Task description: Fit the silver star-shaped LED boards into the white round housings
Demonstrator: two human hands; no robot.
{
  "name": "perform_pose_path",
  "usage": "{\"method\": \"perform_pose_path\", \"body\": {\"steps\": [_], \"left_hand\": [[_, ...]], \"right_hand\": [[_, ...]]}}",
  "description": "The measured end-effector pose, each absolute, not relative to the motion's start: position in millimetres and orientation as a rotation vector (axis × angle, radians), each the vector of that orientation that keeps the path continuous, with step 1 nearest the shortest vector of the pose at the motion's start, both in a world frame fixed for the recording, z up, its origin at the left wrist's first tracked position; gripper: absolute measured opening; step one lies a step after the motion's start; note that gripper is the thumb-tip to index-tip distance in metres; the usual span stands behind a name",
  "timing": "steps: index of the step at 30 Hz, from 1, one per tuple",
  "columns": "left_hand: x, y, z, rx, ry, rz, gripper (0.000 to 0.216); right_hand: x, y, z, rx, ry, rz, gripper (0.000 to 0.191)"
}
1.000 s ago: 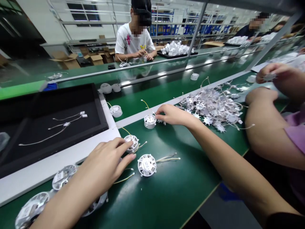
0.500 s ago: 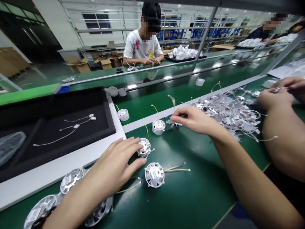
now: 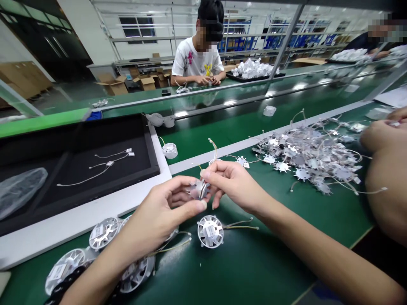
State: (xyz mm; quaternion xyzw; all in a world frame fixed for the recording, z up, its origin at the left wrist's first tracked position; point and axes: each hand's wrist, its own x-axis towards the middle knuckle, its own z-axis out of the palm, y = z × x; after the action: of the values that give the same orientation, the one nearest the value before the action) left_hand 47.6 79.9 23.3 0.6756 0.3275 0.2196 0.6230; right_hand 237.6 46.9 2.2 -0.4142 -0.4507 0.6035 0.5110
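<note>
My left hand (image 3: 170,201) and my right hand (image 3: 233,182) meet in the middle of the view. Between their fingertips is a silvery star-shaped metal plate (image 3: 197,189), tilted on edge and partly covered by the fingers. Pale wires (image 3: 213,150) rise above my right fingers. Just below the hands, a round white fan housing (image 3: 210,231) lies flat with a similar star plate in it and two leads to the right. More white round housings (image 3: 104,233) sit around my left forearm, which partly hides them.
A heap of star plates with wires (image 3: 311,156) lies at the right, near another person's arm (image 3: 389,169). A black tray (image 3: 127,182) at the left holds several wired pieces. A small white housing (image 3: 170,151) stands by its corner. Across the bench (image 3: 254,271) a person (image 3: 199,59) works.
My right hand has moved left from beside the heap, bringing a star plate to my left hand. My left hand has lifted off a white housing, and its fingers have closed on the plate.
</note>
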Motion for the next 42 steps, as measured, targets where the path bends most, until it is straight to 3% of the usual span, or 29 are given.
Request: {"method": "perform_pose_path", "body": {"steps": [6, 8, 11, 13, 17, 25, 27, 34, 42], "left_hand": [[45.3, 85.5, 24.7, 1.391, 0.747, 0.534, 0.018], [43.5, 87.4, 26.9, 1.328, 0.759, 0.534, 0.020], [41.8, 89.4, 27.8, 1.288, 0.760, 0.566, 0.017], [41.8, 90.1, 26.7, 1.285, 0.743, 0.570, 0.015], [44.1, 90.1, 24.8, 1.327, 0.742, 0.606, 0.016], [43.6, 89.4, 17.9, 1.737, 0.969, 0.667, 0.040], [40.3, 90.0, 12.5, 2.053, 1.085, 0.542, 0.046], [35.7, 85.7, 5.4, 2.585, 1.007, -0.044, 0.034], [34.5, 84.7, 6.0, 2.799, 1.057, -0.134, 0.033]], "right_hand": [[244.8, 50.9, -5.2, -1.091, -1.198, 1.264, 0.033], [250.8, 50.5, -7.1, -1.169, -1.201, 0.941, 0.032], [257.6, 44.7, -5.4, -1.191, -1.408, 0.352, 0.045], [258.5, 40.2, -2.4, -1.130, -1.710, 0.249, 0.038], [255.2, 38.3, 3.0, -1.073, -1.931, 0.529, 0.020], [259.0, 43.6, 1.9, -1.248, -1.721, 0.648, 0.016], [260.8, 46.8, -3.9, -1.258, -1.637, 0.702, 0.016], [259.7, 57.8, -21.6, -1.261, -1.566, 1.043, 0.018], [264.1, 59.5, -25.4, -1.414, -1.465, 1.242, 0.020]]}}
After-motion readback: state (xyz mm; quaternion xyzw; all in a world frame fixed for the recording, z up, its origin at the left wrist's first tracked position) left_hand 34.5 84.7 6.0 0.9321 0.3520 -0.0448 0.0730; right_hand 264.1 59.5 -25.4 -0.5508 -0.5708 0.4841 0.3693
